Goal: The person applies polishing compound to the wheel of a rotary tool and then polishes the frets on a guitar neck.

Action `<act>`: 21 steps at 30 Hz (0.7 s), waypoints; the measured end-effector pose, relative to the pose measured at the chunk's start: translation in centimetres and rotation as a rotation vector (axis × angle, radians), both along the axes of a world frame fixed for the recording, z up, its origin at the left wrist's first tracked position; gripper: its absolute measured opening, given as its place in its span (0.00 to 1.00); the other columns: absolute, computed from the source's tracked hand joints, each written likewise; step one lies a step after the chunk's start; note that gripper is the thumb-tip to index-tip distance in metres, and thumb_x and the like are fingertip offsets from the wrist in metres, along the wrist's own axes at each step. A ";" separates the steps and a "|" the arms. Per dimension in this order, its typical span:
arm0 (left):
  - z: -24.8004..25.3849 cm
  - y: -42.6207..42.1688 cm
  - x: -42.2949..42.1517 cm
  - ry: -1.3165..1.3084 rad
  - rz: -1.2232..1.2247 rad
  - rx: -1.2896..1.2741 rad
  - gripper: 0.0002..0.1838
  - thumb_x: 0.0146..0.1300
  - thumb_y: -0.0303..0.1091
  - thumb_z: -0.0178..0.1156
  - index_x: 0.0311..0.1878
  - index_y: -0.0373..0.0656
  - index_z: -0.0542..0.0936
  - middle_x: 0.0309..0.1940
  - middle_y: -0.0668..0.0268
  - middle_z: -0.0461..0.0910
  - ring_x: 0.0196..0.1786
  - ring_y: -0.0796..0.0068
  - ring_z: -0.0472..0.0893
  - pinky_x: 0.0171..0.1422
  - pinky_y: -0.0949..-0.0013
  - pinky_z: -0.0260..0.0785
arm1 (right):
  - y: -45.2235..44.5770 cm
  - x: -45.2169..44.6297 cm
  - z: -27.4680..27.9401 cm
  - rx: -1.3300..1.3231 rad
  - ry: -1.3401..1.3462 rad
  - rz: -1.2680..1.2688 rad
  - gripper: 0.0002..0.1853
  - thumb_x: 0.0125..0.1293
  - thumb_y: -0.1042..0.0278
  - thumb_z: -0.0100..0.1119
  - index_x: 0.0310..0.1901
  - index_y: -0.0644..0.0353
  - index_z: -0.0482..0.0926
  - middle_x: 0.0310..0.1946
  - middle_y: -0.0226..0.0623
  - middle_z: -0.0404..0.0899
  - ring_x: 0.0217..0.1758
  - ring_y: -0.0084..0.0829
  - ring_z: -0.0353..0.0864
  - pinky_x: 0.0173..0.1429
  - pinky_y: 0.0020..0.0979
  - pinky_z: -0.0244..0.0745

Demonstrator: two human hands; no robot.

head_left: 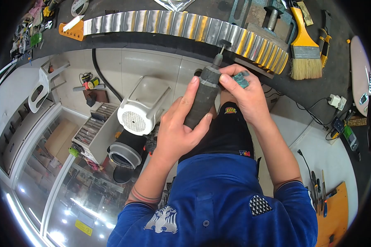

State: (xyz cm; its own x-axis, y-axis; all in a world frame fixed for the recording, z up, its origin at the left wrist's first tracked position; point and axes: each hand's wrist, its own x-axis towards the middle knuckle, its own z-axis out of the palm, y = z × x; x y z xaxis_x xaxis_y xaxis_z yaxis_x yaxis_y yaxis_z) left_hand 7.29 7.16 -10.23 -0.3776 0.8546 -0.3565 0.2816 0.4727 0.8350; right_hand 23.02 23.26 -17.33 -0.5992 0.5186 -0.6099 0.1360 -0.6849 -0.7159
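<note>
The grinder [202,99] is gripped by the fingers of the left hand [177,129] and, at its collar [210,76], the right hand [250,96], its tip [224,43] over the toothed arc [173,24] on the bench [341,45] (contact cannot be told), grinding seemingly being in hand and steady guidance called for.

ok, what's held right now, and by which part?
Rotary tool: left hand around its thick dark body, right hand at its front collar. The right hand also holds a small teal piece.

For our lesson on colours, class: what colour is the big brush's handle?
The brush handle is yellow, showing best in the head view.
</note>
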 end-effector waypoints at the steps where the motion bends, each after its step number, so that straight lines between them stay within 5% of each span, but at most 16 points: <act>1: 0.2 -0.1 0.0 -0.011 0.002 -0.010 0.52 0.71 0.23 0.79 0.97 0.37 0.68 0.78 0.43 0.89 0.75 0.54 0.93 0.79 0.56 0.83 | -0.2 -0.1 0.2 -0.005 0.008 -0.006 0.16 0.86 0.57 0.80 0.58 0.63 0.92 0.49 0.28 0.91 0.54 0.20 0.87 0.64 0.28 0.81; 21: 1.2 2.9 -0.8 -0.038 0.003 -0.054 0.52 0.73 0.23 0.77 0.98 0.38 0.65 0.80 0.45 0.87 0.77 0.57 0.91 0.80 0.58 0.83 | -0.3 -1.3 0.5 -0.223 0.039 -0.178 0.18 0.88 0.52 0.77 0.54 0.61 0.90 0.45 0.28 0.88 0.51 0.23 0.84 0.63 0.31 0.79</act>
State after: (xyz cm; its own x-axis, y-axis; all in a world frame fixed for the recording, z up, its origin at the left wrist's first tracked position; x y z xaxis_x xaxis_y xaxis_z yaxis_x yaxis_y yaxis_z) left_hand 6.47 10.08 -8.98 -0.3655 0.8326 -0.4161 0.2482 0.5180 0.8186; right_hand 21.68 22.95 -16.88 -0.5361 0.4735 -0.6989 -0.0251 -0.8365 -0.5474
